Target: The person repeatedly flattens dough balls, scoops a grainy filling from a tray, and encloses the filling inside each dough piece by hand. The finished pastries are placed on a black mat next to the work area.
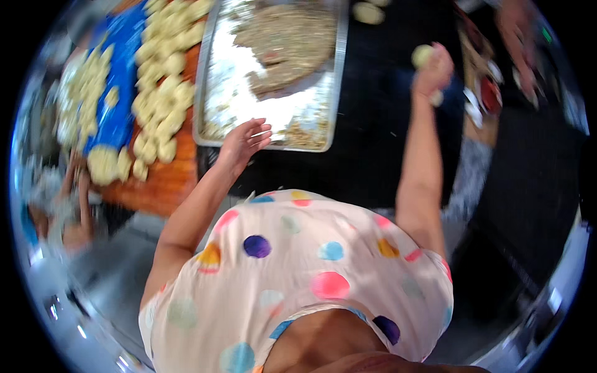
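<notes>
My left hand [246,142] hovers by the near edge of a metal tray [339,93], its fingers loosely apart and nothing in them. A broad brown mass of minced filling [292,43] lies in the tray, with crumbs scattered around it. At the end of my outstretched right arm, my right hand [433,73] is closed, slightly blurred, over the black work surface [379,118]. A pale, round piece of dough [422,56] shows at its fingers. Another small pale piece [436,98] peeks out beside the wrist.
Rows of pale dough pieces [163,102] cover the orange-brown wooden table [177,186] on the left, with more on a blue plastic sheet [124,68]. Flat dough rounds [369,13] lie beyond the tray. Another person's hand [522,56] is at upper right; someone's arms [81,193] show at far left.
</notes>
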Motion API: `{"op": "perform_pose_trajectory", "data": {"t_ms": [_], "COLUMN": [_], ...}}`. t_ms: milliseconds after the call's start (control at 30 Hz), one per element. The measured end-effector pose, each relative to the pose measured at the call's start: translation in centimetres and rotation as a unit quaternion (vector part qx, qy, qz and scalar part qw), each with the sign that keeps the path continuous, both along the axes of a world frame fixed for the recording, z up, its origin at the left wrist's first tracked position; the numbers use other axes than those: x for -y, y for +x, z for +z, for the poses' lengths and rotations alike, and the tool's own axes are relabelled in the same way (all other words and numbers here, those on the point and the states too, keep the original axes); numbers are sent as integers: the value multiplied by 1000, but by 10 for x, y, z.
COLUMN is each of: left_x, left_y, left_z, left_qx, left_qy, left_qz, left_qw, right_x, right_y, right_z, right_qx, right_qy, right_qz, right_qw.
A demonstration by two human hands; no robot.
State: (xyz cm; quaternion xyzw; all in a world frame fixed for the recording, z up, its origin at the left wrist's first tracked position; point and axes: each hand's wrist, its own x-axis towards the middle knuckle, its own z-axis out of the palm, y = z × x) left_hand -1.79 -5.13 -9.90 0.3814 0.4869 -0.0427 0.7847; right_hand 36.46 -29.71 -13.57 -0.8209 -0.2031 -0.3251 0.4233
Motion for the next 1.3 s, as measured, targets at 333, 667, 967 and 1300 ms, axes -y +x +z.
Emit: {"op": "perform_pose_trajectory", "data": {"t_ms": [333, 667, 967, 1300], "left_x": [-80, -267, -386, -404], "left_y": [-146, -284, -275, -304], "left_z": [-67, -76, -97, -81], "left_qx": [-39, -223, -313, -130], "left_qy": [214, 541, 598, 417], "left_qz": [298, 266, -118, -199], "left_qw": [930, 766, 728, 877], "right_x": [-12, -220, -397, -431], "right_y": [-71, -366, -492, -513], "right_z": [-55, -18, -68, -76], "right_qx": [-251, -583, -722, -660], "right_qy": [-99, 37, -25, -147], "right_qz": [164, 429, 298, 326], "right_qw": [949, 689, 624, 661]}}
